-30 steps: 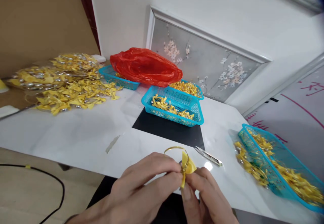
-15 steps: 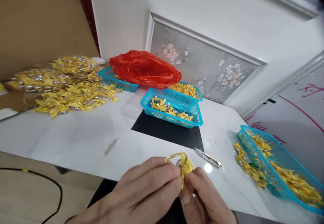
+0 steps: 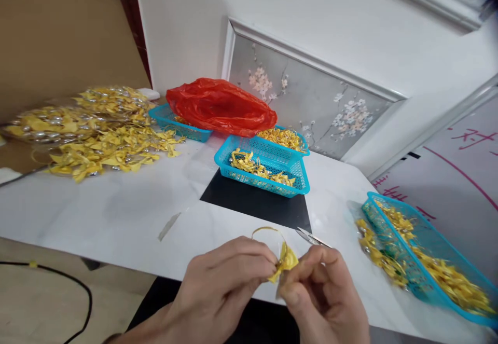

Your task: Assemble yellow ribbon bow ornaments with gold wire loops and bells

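A yellow ribbon bow (image 3: 288,259) with a thin gold loop of cord is held over the front edge of the table. My left hand (image 3: 229,276) pinches the bow from the left, its fingers pressed together. From the right, my right hand (image 3: 324,292) has thumb and index finger closed at the bow's right edge; the exact grip at its fingertips is partly hidden. Just behind my right hand lie small metal thread snips (image 3: 311,236), their handle end covered by the hand.
A blue basket (image 3: 260,182) with yellow bows stands on a black mat (image 3: 249,201). Another blue basket (image 3: 436,261) is at right, loose bows (image 3: 379,261) beside it. Bagged bows (image 3: 112,152) are heaped at left. A red plastic bag (image 3: 221,106) lies across baskets behind.
My right hand has turned and lifted slightly, its fingers now more upright and partly over the snips. The bow shows more openly between my hands, and its loop stands out wider.
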A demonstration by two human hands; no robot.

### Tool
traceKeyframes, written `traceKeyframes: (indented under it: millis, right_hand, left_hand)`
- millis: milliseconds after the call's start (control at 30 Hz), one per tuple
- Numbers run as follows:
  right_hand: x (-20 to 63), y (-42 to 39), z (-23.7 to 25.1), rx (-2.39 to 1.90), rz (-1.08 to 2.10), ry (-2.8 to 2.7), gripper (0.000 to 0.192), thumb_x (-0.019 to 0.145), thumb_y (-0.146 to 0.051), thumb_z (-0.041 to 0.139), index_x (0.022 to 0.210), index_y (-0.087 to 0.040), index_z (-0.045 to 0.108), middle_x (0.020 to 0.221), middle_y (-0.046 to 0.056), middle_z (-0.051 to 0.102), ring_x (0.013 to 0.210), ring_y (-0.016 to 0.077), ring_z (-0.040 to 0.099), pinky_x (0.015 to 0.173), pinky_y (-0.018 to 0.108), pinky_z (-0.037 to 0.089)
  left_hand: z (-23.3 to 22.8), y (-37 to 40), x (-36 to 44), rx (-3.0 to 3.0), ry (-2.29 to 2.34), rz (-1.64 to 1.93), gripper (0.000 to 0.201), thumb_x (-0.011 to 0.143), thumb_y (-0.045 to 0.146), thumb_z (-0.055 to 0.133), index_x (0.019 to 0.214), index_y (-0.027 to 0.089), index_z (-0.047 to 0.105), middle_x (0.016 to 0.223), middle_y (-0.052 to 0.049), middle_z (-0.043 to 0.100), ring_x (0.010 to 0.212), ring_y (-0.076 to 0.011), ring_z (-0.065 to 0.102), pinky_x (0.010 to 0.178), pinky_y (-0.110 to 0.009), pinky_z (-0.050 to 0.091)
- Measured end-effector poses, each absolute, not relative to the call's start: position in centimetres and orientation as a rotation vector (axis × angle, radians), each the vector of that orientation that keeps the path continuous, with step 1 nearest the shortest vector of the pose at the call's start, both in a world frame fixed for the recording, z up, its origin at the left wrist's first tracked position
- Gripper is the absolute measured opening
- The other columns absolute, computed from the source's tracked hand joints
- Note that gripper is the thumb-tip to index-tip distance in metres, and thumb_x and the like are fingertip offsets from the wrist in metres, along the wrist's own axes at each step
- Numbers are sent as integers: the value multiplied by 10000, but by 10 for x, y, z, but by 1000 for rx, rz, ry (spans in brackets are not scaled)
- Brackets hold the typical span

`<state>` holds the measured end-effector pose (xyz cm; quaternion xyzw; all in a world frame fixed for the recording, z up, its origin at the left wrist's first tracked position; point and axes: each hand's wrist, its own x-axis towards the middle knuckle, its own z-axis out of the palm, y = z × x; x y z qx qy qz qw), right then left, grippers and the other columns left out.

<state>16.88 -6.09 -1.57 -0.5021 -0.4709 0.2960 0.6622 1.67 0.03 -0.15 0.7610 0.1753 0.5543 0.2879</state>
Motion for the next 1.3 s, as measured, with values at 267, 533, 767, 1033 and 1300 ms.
traceKeyframes:
  millis: [267, 533, 767, 1033, 1300]
  right_hand:
    - [189, -35, -18, -1009, 1113, -1063, 128, 855, -329, 694, 905, -211, 693, 803, 4, 597, 714, 122, 520, 651, 213, 452]
    - [168, -26, -23, -699, 1440, -840, 252, 733, -397, 805, 694, -206, 645, 724, -24, 520, 656, 117, 470, 642, 244, 438]
    - [173, -28, -28, -631, 1425, -814, 109, 711, -244, 825, 714, -235, 717, 753, -26, 546, 684, 109, 473, 649, 225, 418]
    - [160, -29, -24, -557, 1475, -474, 220, 698, -263, 849, 678, -188, 643, 737, -48, 499, 637, 78, 479, 596, 197, 445]
    - [190, -23, -26, -574, 1440, 60, 419, 550, -163, 939, 845, -210, 645, 915, -46, 667, 772, 57, 671, 512, 83, 522]
  left_hand:
    - [-5, 2, 18, 1263, 556, 1103, 101, 865, 192, 700, 767, 215, 700, 767, 2, 708, 711, -130, 661, 653, -199, 550]
    - [-7, -2, 19, 1162, 644, 934, 87, 834, 243, 745, 763, 201, 720, 760, 1, 709, 728, -131, 618, 668, -203, 482]
    - [-1, -4, 27, 1045, 674, 917, 153, 807, 312, 770, 739, 193, 703, 712, 16, 662, 696, -121, 569, 651, -189, 460]
    - [-2, -5, 24, 1111, 651, 876, 144, 852, 287, 729, 742, 203, 687, 788, 9, 689, 772, -129, 602, 702, -190, 461]
    - [-2, -7, 24, 1194, 646, 950, 49, 871, 273, 702, 848, 252, 665, 789, 41, 605, 715, -102, 540, 646, -161, 441]
